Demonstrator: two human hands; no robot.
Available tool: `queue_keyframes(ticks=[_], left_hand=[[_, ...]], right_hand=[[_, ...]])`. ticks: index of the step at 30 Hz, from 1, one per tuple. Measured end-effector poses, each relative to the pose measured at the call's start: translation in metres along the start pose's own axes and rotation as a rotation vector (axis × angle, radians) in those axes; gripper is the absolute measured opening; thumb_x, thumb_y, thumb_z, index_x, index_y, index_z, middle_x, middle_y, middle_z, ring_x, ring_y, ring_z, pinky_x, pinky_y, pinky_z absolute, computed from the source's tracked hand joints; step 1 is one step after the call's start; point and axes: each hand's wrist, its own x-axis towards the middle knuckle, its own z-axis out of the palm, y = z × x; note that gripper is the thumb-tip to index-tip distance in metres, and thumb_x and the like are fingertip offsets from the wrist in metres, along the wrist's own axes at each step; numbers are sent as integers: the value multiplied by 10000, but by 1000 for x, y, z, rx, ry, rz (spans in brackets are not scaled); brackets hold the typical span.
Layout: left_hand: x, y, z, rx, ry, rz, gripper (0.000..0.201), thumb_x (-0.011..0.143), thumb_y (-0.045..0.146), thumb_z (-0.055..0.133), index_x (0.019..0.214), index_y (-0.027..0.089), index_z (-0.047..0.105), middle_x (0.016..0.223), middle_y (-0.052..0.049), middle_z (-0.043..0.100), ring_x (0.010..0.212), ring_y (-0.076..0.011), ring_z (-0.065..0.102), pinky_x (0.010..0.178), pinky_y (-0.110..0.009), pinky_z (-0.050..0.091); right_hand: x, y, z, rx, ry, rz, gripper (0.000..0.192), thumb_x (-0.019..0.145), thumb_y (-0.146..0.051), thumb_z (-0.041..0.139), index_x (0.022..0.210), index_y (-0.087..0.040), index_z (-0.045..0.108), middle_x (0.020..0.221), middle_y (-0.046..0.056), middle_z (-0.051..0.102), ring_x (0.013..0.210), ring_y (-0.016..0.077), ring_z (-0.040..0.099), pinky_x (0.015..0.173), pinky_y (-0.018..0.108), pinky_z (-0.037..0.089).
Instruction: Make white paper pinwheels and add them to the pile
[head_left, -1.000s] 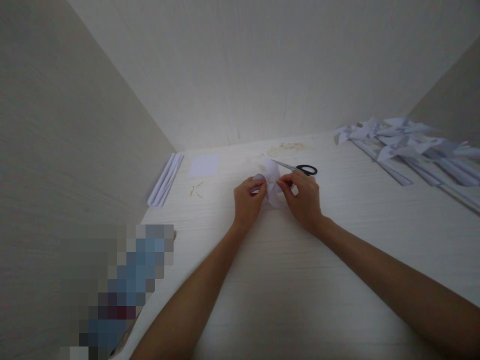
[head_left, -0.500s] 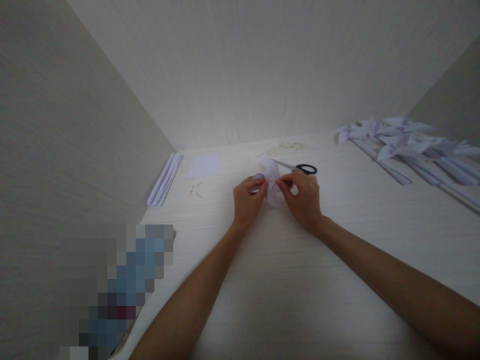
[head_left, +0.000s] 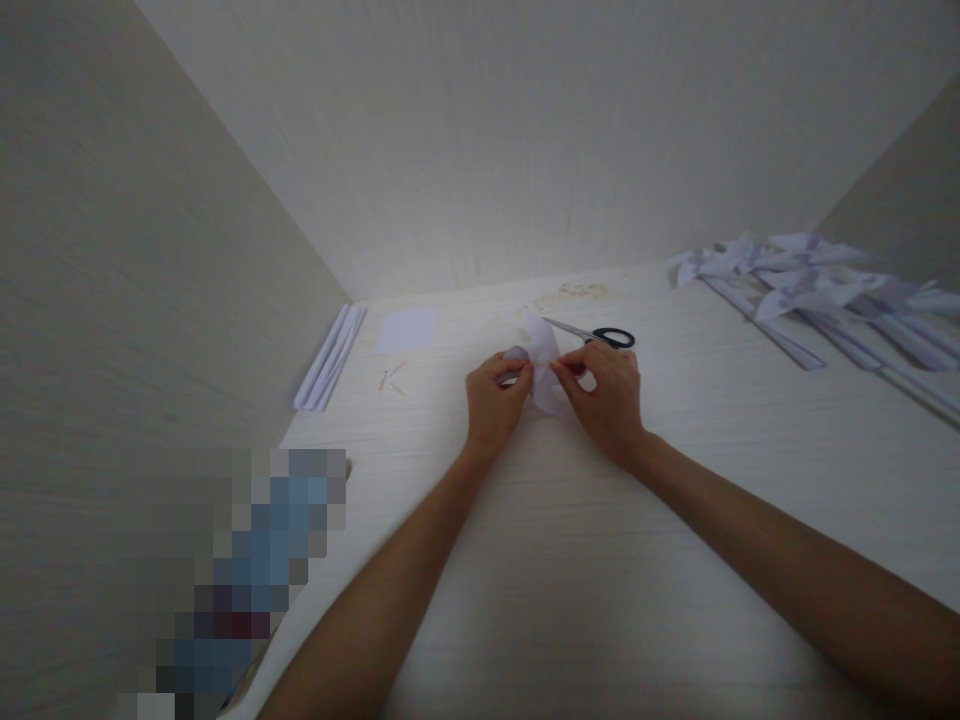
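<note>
Two hands meet at mid-table, pinched shut on one folded paper piece [head_left: 541, 362]: left hand [head_left: 495, 400] grips its left flaps, right hand [head_left: 606, 398] its right side. Best to keep the pinch at the centre so the curled flaps stay gathered (paper is thin, creases easily). Behind lie scissors [head_left: 600, 336], then finished paper pinwheels [head_left: 810, 290] far right.

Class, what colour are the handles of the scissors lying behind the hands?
Black, on the scissors; the head view shows them best.
</note>
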Motion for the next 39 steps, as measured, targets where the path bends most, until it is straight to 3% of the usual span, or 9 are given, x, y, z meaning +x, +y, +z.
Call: queue_keyframes(ticks=[23, 39], left_hand=[[0, 2, 0, -3, -9, -5, 104, 652, 182, 563, 677, 131, 650, 706, -15, 598, 619, -93, 568, 540, -186, 500], [1, -4, 0, 4, -8, 21, 131, 630, 260, 613, 680, 143, 647, 726, -33, 619, 660, -128, 584, 561, -229, 506]], right_hand=[[0, 1, 0, -16, -7, 28, 125, 760, -260, 526, 656, -190, 520, 603, -18, 553, 596, 133, 502, 650, 294, 298], [3, 3, 0, 90, -82, 29, 112, 778, -232, 490, 685, -179, 525, 659, 14, 568, 630, 147, 501, 619, 293, 329]])
